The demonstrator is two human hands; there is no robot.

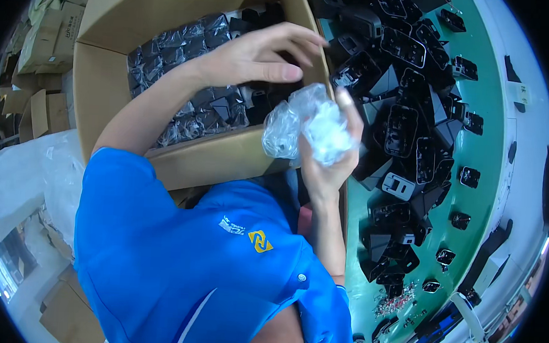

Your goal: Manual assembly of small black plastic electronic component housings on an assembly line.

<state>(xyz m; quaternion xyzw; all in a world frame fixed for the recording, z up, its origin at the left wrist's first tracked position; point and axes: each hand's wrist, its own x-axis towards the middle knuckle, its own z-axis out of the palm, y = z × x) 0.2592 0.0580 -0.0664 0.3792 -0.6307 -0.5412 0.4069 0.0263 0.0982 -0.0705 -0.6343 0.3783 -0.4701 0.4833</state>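
My right hand (329, 165) is closed round a crumpled bunch of clear plastic bags (327, 129), held over the near right edge of a cardboard box (219, 159). Part of the bunch hangs out to the left of the fingers. Higher up, my left hand (255, 57) reaches over the box with its fingers stretched out and nothing in it. Beneath that arm, black blocks wrapped in clear film (169, 54) lie packed in rows inside the box. The box's right part holds loose dark pieces, partly hidden by my hands.
To the right runs a green-topped table (481, 201) with a heap of black device housings (401, 128), more of them along its far edge. Small screws or bits (398, 299) lie toward its lower end. Cardboard boxes (49, 35) and white plastic sheeting (26, 174) stand at left.
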